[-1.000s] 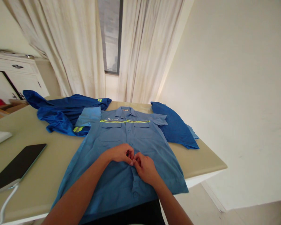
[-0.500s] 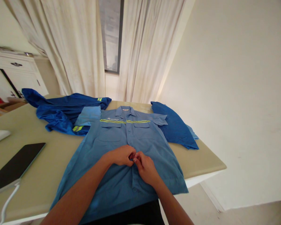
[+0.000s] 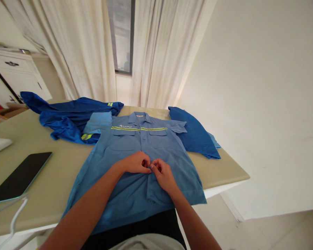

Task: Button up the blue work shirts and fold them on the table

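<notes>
A light blue work shirt [image 3: 125, 194] with a yellow reflective chest stripe lies face up on the beige table [image 3: 57, 173], collar away from me. My left hand [image 3: 134, 163] and my right hand [image 3: 163, 175] meet at the shirt's front button strip, mid-chest. Both hands have their fingers pinched together on the fabric of the strip. Whatever sits between the fingertips is too small to make out.
A crumpled dark blue garment [image 3: 67, 118] lies at the back left, a folded dark blue one [image 3: 195, 135] at the back right. A dark tablet [image 3: 21, 177] with a white cable [image 3: 13, 222] rests on the left. The table's right corner [image 3: 246, 177] drops to the floor.
Both hands have slid a little farther up the button strip, toward the collar. The view has tipped slightly downward.
</notes>
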### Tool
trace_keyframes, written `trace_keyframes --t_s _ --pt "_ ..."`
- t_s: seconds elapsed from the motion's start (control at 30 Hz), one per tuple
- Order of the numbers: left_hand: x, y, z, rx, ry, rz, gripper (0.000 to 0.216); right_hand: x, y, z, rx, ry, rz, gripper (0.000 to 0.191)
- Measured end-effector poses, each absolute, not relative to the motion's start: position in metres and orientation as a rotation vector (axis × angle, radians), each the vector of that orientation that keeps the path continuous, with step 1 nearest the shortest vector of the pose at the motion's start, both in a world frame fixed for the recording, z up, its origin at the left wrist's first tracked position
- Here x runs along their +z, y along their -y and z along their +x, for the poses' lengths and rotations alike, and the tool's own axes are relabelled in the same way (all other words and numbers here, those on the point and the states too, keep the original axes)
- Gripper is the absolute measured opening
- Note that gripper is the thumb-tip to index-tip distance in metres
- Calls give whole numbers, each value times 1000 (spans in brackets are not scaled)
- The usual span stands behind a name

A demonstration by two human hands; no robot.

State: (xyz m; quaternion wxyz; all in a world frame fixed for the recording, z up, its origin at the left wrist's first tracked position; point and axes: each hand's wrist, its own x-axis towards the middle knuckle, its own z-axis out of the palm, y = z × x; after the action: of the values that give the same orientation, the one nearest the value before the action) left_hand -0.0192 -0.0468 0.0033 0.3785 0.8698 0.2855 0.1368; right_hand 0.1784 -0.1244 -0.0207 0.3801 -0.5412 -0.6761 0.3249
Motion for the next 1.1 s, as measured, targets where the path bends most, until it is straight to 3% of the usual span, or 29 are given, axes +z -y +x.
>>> trace_keyframes --t_s 0.2,0.33,0.5,0.57,0.7,0.8,0.9,1.0,1.1 --pt "2 38 -26 323 -675 2106 30 -13 131 178 733 1666 -1342 24" --pt "-1 39 -23 339 -704 2017 34 -5 149 182 553 1914 -1292 29" --pt "13 72 -26 441 -811 2152 41 -11 187 203 412 2416 -1248 101" --pt "16 90 -42 503 -920 2282 42 -19 200 212 390 2534 -1203 111" --pt "-7 127 -92 670 -1604 2506 53 -28 220 223 302 2573 -1209 81" --pt "-39 158 -121 586 -2034 2471 65 -21 233 226 322 2551 -1254 67" --pt "-54 184 -129 479 -2100 2423 69 1 238 231 455 2565 -1260 65" --pt "-33 174 -132 433 -2024 2334 67 31 218 238 618 2590 -1183 81" --pt "7 117 -142 512 -1915 2133 60 56 159 238 579 2416 -1229 64"
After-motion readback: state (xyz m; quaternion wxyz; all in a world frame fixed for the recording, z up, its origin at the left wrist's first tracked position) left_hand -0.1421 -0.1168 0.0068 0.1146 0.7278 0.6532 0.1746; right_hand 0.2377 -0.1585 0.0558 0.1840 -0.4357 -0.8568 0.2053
